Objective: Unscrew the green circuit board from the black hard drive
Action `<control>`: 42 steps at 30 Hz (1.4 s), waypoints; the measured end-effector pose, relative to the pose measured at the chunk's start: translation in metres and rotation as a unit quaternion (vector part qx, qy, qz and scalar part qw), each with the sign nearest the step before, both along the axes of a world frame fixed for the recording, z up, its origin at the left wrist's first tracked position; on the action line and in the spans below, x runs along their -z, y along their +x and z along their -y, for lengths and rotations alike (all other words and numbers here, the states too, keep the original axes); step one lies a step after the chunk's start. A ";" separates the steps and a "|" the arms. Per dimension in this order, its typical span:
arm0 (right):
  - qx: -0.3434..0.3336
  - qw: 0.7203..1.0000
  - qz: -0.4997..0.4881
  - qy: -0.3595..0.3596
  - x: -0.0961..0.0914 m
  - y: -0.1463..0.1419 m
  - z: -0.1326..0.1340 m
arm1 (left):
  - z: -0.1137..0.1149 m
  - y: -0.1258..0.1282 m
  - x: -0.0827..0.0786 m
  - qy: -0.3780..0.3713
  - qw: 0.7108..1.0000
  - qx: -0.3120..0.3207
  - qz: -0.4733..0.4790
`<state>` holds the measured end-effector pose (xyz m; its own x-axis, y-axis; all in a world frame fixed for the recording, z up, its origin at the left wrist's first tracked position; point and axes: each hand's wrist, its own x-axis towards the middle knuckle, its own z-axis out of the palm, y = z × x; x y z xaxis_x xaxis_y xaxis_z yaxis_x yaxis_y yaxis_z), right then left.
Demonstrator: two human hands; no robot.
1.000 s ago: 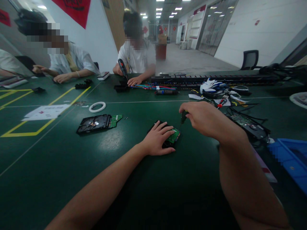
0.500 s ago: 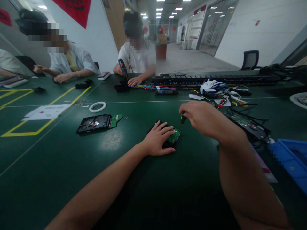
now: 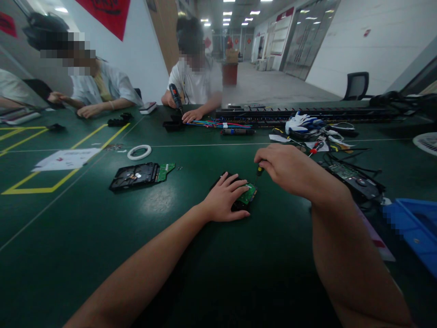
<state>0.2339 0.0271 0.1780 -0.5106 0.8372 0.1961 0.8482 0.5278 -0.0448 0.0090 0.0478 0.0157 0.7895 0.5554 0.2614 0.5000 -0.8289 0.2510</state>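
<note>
My left hand (image 3: 223,199) lies flat, fingers spread, on a small black hard drive (image 3: 238,205) with a green circuit board (image 3: 248,193) facing up, on the dark green table. My right hand (image 3: 285,166) is closed around a screwdriver (image 3: 259,171) with a dark handle; its tip points down at the far right corner of the circuit board. A second hard drive (image 3: 136,175) with a green board at its end lies to the left, untouched.
A white tape ring (image 3: 139,152) and a paper sheet (image 3: 66,159) lie at left. Cables, white gloves (image 3: 300,122) and another drive (image 3: 353,177) crowd the right; a blue bin (image 3: 414,228) sits at the right edge. Two people work across the table, one holding an electric screwdriver (image 3: 176,97).
My right hand has shifted slightly and the screwdriver handle has turned between the fingers. My left hand and the drive have stayed put.
</note>
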 end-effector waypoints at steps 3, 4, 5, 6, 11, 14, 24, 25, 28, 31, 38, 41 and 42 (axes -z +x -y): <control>0.002 1.000 0.001 -0.008 -0.002 -0.001 0.002 | 0.000 0.000 0.000 0.001 1.000 0.002 -0.002; 0.002 1.000 0.002 -0.009 -0.003 -0.001 0.002 | 0.000 0.000 0.000 0.000 1.000 0.002 -0.001; 0.004 1.000 0.003 -0.010 -0.003 -0.001 0.003 | 0.000 0.000 0.000 -0.001 1.000 0.002 0.000; 0.007 1.000 0.005 -0.009 -0.003 -0.001 0.003 | 0.000 0.000 0.000 -0.003 1.000 0.002 0.002; 0.037 0.999 0.027 0.003 -0.001 0.001 0.001 | -0.001 0.000 -0.001 -0.008 1.000 0.001 0.002; 0.027 0.999 0.037 0.004 0.000 0.000 0.000 | -0.001 0.000 -0.001 -0.009 1.000 0.002 0.002; 0.028 0.999 0.017 0.007 0.002 -0.002 -0.001 | -0.001 0.000 -0.002 -0.007 1.000 0.001 0.000; 0.033 0.999 0.007 0.007 0.002 0.000 -0.002 | -0.001 0.000 -0.002 -0.008 1.000 0.001 0.000; 0.033 0.999 -0.001 0.004 0.002 0.002 -0.003 | -0.001 0.000 -0.001 -0.006 1.000 0.001 0.000; 0.025 1.000 0.001 0.008 0.001 0.001 -0.004 | 0.000 0.000 0.000 -0.005 1.000 -0.003 0.001; 0.014 0.999 0.006 0.036 0.004 -0.005 -0.007 | -0.001 0.001 0.001 0.004 1.000 -0.010 -0.005; 0.019 0.999 -0.013 0.039 0.007 -0.002 -0.010 | -0.001 0.000 0.001 0.006 1.000 -0.013 -0.008; 0.024 0.999 -0.015 0.041 0.008 -0.001 -0.011 | -0.001 0.000 0.001 0.006 1.000 -0.013 -0.008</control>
<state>0.2324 0.0379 0.1704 -0.4625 0.8414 0.2797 0.8720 0.4886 -0.0280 0.0092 0.0485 0.0144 0.7789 0.5728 0.2555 0.5256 -0.8184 0.2323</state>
